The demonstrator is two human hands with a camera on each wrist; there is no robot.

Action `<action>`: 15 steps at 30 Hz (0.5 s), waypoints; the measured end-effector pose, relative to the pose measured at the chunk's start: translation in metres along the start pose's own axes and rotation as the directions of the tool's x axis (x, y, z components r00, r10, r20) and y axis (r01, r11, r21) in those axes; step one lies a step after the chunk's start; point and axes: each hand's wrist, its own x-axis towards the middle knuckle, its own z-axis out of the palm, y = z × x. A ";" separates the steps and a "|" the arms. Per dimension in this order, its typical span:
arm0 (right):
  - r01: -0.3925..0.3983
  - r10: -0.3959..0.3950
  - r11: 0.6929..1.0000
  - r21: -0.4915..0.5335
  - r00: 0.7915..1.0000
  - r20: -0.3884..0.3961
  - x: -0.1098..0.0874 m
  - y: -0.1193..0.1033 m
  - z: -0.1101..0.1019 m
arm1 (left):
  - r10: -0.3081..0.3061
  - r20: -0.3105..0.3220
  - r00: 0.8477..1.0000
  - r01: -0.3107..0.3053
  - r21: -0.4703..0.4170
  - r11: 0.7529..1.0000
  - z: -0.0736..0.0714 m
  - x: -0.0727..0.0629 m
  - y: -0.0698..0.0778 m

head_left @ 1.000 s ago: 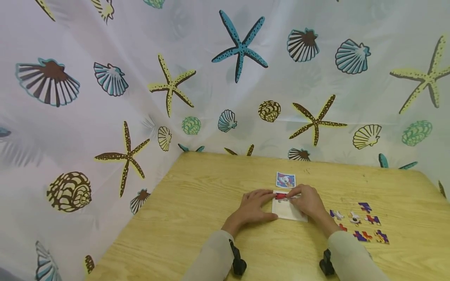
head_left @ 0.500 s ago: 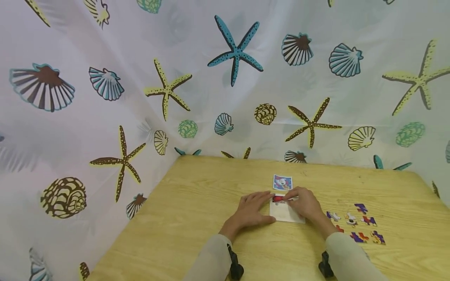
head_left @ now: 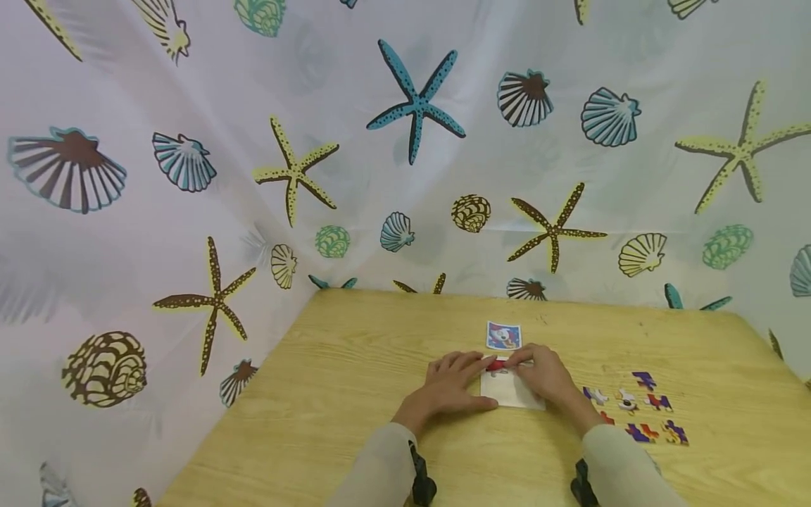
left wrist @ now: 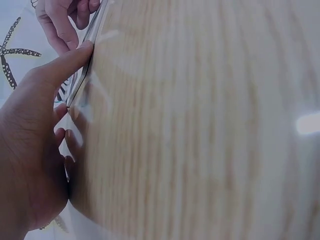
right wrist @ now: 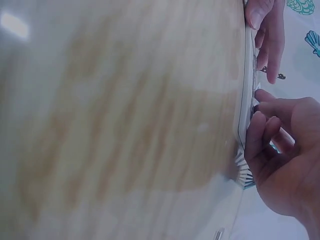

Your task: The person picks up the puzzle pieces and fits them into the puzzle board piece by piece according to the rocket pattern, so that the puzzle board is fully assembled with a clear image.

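A white puzzle board (head_left: 514, 394) lies flat on the table between both hands. Along its top left edge shows a red puzzle piece (head_left: 495, 365). My left hand (head_left: 446, 389) rests at the board's left side, fingertips by the upper corner and thumb at the lower one; the left wrist view shows that thumb (left wrist: 75, 60) lying along the edge. My right hand (head_left: 546, 374) reaches over the board's right side, and its thumb and index finger pinch a puzzle piece beside the red one. That pinched piece is mostly hidden by the fingers.
A small picture card (head_left: 503, 336) showing a white character lies just beyond the board. Several loose puzzle pieces (head_left: 627, 401) in purple, red, orange and white are spread to the right of my right forearm. A shell-patterned curtain (head_left: 355, 176) closes off the table's back and left.
The head view has tipped slightly, so the whole scene sits lower and a bit further left. Both hands stay at the board, with only small shifts of the right fingertips.
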 end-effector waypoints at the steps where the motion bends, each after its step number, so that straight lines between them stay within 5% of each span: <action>1: 0.006 -0.006 1.000 -0.003 1.000 -0.001 0.000 0.000 -0.001 | -0.002 0.002 1.000 0.002 0.001 1.000 0.000 0.001 0.000; 8: 0.006 -0.006 1.000 0.003 1.000 0.005 0.001 -0.001 -0.004 | -0.001 -0.015 1.000 0.001 0.024 1.000 -0.008 -0.002 0.005; 15: -0.073 0.068 0.991 0.109 0.997 0.046 -0.004 0.002 -0.006 | -0.006 -0.010 1.000 0.006 -0.003 1.000 -0.002 -0.003 0.005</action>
